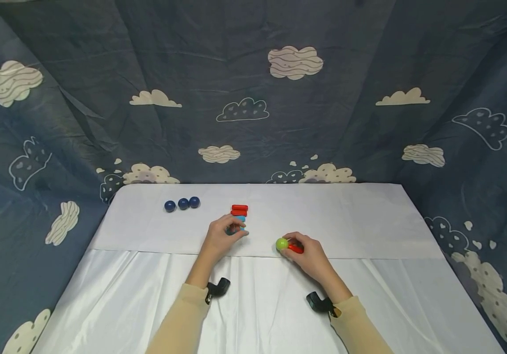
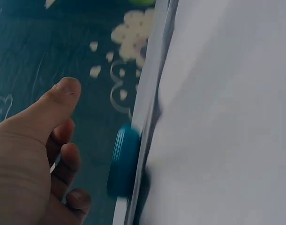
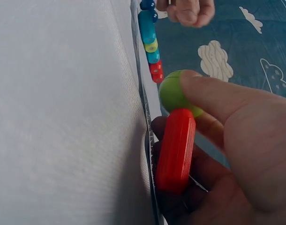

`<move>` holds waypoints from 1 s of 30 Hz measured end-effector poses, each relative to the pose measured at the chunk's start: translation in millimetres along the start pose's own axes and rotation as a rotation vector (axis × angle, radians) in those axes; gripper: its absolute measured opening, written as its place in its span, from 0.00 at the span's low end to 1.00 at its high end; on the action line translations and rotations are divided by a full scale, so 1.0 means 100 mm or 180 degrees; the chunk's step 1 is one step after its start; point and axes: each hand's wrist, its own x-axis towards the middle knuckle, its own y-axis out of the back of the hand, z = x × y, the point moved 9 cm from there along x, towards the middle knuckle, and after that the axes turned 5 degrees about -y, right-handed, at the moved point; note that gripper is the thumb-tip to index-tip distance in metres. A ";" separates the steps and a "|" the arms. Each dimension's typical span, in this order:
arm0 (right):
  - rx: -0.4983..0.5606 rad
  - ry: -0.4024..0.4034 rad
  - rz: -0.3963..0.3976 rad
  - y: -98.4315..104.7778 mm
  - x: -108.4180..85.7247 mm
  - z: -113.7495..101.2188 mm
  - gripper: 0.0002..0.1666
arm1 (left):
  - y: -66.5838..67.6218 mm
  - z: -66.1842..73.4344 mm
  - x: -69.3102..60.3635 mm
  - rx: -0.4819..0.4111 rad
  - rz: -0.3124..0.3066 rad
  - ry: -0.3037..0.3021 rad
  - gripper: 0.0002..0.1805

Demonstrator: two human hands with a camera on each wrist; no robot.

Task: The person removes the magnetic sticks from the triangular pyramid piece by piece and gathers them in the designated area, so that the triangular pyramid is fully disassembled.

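My right hand (image 1: 311, 255) pinches a lime-green ball (image 3: 171, 93) between thumb and fingers. A ridged red rod (image 3: 176, 152) sits against the ball, within the same hand; whether the two are joined I cannot tell. My left hand (image 1: 220, 237) has its fingers loosely bent and the thumb apart, with nothing between them. It hovers by light-blue rods (image 1: 241, 218) on the table. Close to its fingertips, in the left wrist view, a teal rod (image 2: 123, 161) lies on the white surface. A yellow piece (image 3: 151, 46) shows among the blue rods in the right wrist view.
Two red rods (image 1: 239, 208) lie just beyond the left hand. Three dark blue balls (image 1: 183, 203) stand in a row at the back left. The white-covered table (image 1: 346, 216) meets a dark cloud-patterned cloth (image 1: 253, 142) behind and at both sides.
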 end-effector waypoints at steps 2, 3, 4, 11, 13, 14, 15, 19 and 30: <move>0.0014 0.0011 0.0005 0.00 0.00 -0.01 0.23 | -0.13 0.06 0.00 -0.0183 -0.0129 -0.0011 0.12; 0.0015 0.0022 0.0010 0.00 -0.01 -0.02 0.23 | -0.20 0.08 -0.01 -0.0255 -0.0202 0.0017 0.13; 0.0025 0.0032 0.0011 -0.01 -0.01 -0.02 0.22 | -0.26 0.09 -0.02 -0.0314 -0.0290 0.0065 0.13; 0.0127 0.0226 -0.0063 -0.04 -0.04 -0.08 0.21 | -0.68 0.13 -0.10 -0.0642 -0.0961 0.0319 0.20; 0.0213 0.0350 -0.0129 -0.06 -0.04 -0.12 0.22 | -0.73 0.15 -0.11 -0.0613 -0.1047 0.0343 0.21; 0.0253 0.0397 -0.0158 -0.08 -0.04 -0.13 0.22 | -0.74 0.16 -0.12 -0.0599 -0.1071 0.0368 0.22; 0.0289 0.0449 -0.0186 -0.09 -0.05 -0.15 0.23 | -0.75 0.16 -0.12 -0.0582 -0.1078 0.0377 0.22; 0.0474 0.0502 -0.0231 -0.10 -0.05 -0.17 0.24 | -0.76 0.17 -0.13 -0.0523 -0.1082 0.0356 0.23; 0.0959 0.0197 -0.0292 -0.11 0.00 -0.02 0.15 | -0.73 0.19 -0.12 -0.0446 -0.1034 0.0296 0.18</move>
